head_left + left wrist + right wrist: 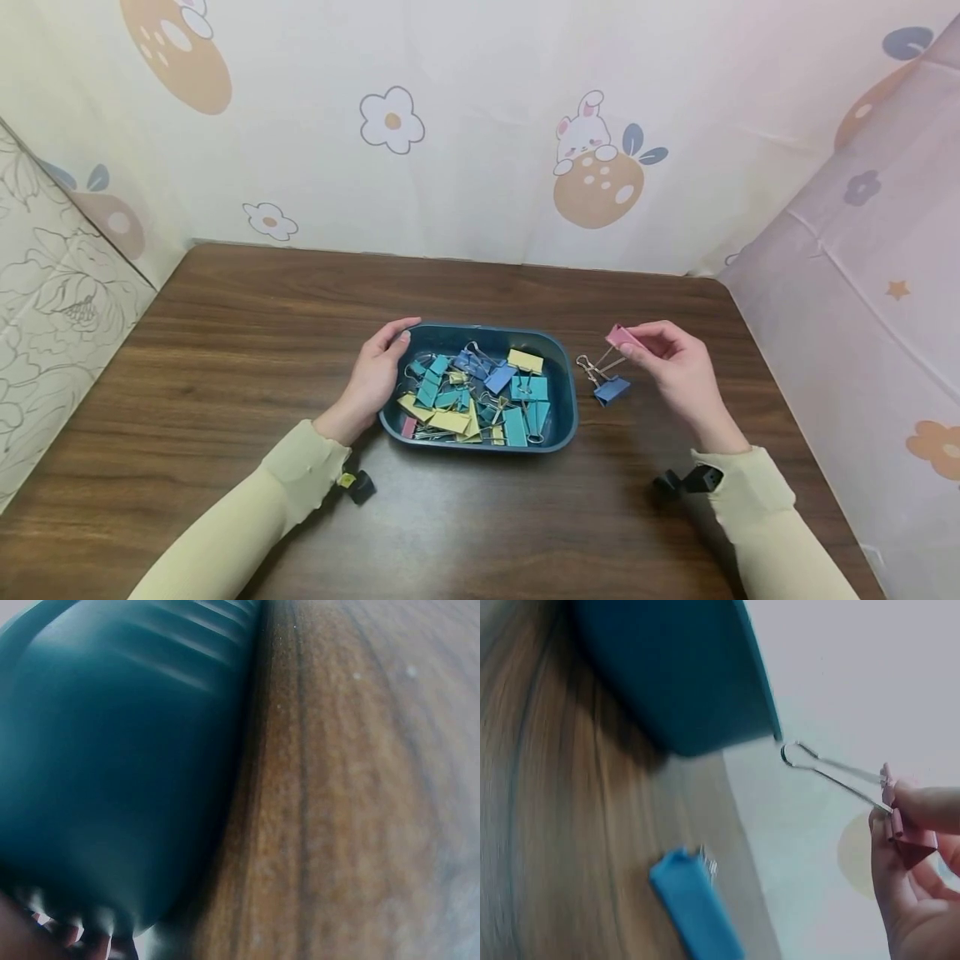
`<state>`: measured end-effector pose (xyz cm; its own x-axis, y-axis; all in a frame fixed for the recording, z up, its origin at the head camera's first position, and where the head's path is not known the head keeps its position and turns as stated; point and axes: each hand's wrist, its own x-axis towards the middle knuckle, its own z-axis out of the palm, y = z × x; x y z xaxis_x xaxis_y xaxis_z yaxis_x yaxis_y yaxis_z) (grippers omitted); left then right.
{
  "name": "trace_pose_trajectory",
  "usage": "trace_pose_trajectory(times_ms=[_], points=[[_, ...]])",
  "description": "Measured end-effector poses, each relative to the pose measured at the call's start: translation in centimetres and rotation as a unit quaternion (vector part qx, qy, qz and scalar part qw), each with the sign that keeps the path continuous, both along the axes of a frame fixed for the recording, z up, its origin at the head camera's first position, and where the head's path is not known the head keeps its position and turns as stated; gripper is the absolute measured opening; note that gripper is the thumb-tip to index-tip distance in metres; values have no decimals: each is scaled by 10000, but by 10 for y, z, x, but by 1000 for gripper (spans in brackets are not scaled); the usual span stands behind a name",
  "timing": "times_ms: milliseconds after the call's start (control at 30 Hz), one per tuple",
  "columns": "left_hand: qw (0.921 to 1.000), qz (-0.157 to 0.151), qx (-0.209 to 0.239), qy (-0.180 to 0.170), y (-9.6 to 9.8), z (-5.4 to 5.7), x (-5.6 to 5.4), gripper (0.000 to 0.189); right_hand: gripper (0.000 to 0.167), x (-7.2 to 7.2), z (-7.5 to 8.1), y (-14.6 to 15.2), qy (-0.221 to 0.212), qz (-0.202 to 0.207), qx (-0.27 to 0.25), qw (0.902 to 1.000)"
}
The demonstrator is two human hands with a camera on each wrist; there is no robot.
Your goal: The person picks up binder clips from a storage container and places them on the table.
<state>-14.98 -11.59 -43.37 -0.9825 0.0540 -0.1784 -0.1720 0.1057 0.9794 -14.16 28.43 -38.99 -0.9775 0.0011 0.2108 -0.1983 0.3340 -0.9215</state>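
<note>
Head view: the right hand [678, 367] pinches a pink clip [622, 336] between thumb and fingers, beside the bin [561, 379] and near a blue clip [612, 389] on the counter [465, 525]; the left hand [375, 375] grips the bin's left end. Left wrist view: bin wall dominates (dark fingertips, cut off below). Right wrist view: fingers partly cover the pink clip; the blue clip is blurred and cropped.

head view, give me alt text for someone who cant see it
A person's right hand pinches a pink binder clip near a blue clip lying on a brown table. The left hand holds a dark blue tray of mixed-colour clips.
</note>
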Motion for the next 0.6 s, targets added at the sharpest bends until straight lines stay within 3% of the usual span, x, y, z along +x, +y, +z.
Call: trace_pose_trajectory(times_ms=[167,400,600], points=[[10000,13,0,3,0,-1,-1,37,32,-10,-13,14,-508,-501,100,9974],[10000,27,32,6,0,-3,-1,38,46,-19,-29,27,-1258,-968,637,9853],[10000,20,55,4,0,-3,-2,38,50,-22,-36,32,-1467,-1333,1398,9701]])
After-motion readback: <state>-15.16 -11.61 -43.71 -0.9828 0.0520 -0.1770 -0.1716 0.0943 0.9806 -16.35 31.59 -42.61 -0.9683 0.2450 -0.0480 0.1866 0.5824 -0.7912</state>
